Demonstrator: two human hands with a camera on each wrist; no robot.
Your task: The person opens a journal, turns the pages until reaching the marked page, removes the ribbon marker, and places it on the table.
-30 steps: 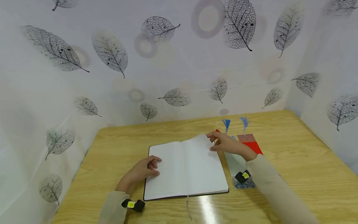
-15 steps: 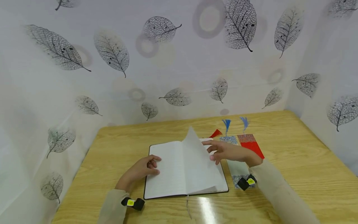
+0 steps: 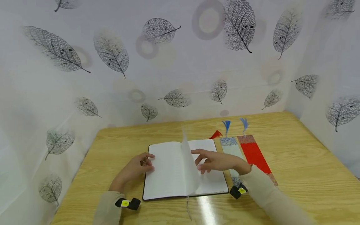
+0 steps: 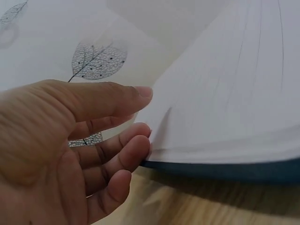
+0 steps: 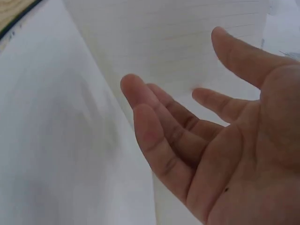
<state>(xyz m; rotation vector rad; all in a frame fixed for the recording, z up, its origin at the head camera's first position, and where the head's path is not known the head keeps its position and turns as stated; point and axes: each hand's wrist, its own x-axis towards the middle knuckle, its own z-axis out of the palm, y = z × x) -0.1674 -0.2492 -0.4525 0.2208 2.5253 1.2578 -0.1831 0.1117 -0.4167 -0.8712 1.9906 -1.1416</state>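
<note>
An open notebook (image 3: 164, 175) with a dark cover lies on the wooden table. One page (image 3: 189, 170) stands up near its middle, curving leftward over the spine. My right hand (image 3: 217, 162) is just right of that page, fingers spread and loosely bent, with the index finger reaching towards it. In the right wrist view the fingers (image 5: 150, 133) of this hand lie against or very near the lined page (image 5: 164, 42), and nothing is pinched. At the notebook's left edge, my left hand (image 3: 133, 170) stays loosely curved. Its thumb (image 4: 140, 92) and fingers sit apart near the paper edge.
Right of the notebook lie a pale bookmark (image 3: 232, 151) with a blue tassel (image 3: 226, 125) and a red bookmark (image 3: 257, 156) with a light blue tassel (image 3: 244, 124). A red tassel (image 3: 216, 134) pokes out behind the notebook. A leaf-patterned wall (image 3: 180, 68) closes the back.
My right hand has moved left, and the page has gone from nearly flat on the right to standing upright near the spine. My left hand has shifted slightly left.
</note>
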